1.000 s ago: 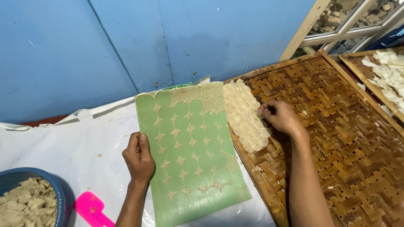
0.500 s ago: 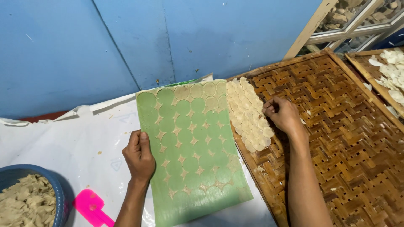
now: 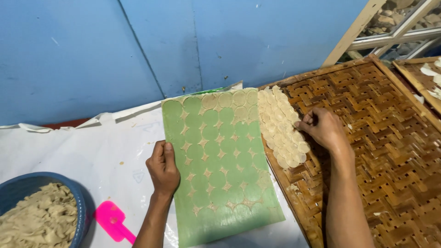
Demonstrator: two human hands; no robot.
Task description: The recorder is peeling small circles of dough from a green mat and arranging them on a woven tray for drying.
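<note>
Most round holes on the flat green plastic sheet point(image 3: 220, 170) are already emptied — about eight thin pale dough discs point(image 3: 233, 102) remain along its far edge. The left hand point(image 3: 163, 167) presses flat on one sheet; the right hand point(image 3: 321, 128) pinches a disc among some thirty overlapping rounds point(image 3: 280, 128) on one brown woven bamboo tray point(image 3: 386, 151).

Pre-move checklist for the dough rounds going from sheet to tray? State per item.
1. Left hand pins green sheet: ok.
2. Right hand at the rounds on woven tray: ok.
3. Rounds left on sheet, top edge: ok.
4. Bare tray space for more: ok.
5. Right fingers gripping a round: cannot tell.
6. Pink scraper and bowl clear of hands: ok.
</note>
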